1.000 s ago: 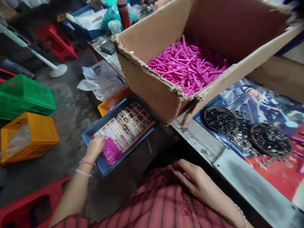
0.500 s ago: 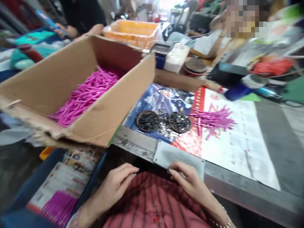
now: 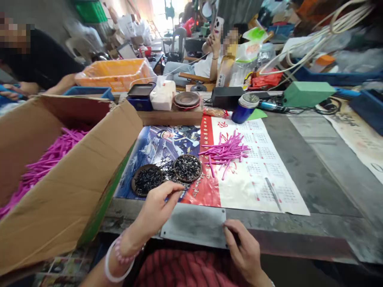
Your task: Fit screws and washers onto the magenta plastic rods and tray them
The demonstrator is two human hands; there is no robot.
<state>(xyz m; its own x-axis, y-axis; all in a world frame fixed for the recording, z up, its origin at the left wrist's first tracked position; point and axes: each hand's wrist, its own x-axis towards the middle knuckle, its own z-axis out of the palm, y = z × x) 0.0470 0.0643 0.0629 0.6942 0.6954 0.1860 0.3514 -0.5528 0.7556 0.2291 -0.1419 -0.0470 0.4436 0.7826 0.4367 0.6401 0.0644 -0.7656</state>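
My left hand reaches over the table's near edge, its fingertips just above scattered silver metal pieces. Those lie around two round dark dishes of small black parts. Nothing shows clearly between its fingers. My right hand rests at the right edge of a grey metal plate. Bright pink plastic sticks lie in a loose pile on a printed calendar sheet. More fill an open cardboard box at left.
A wooden board along the far side carries a white box, a dish and a tray. A blue canister and green box stand right. A co-worker's arm shows at left; a seated person holds a phone beyond.
The view has swung up from the blue tray to the tabletop. My left hand has left the tray's pink sticks for the metal pieces, and my right hand has moved onto the plate's edge.
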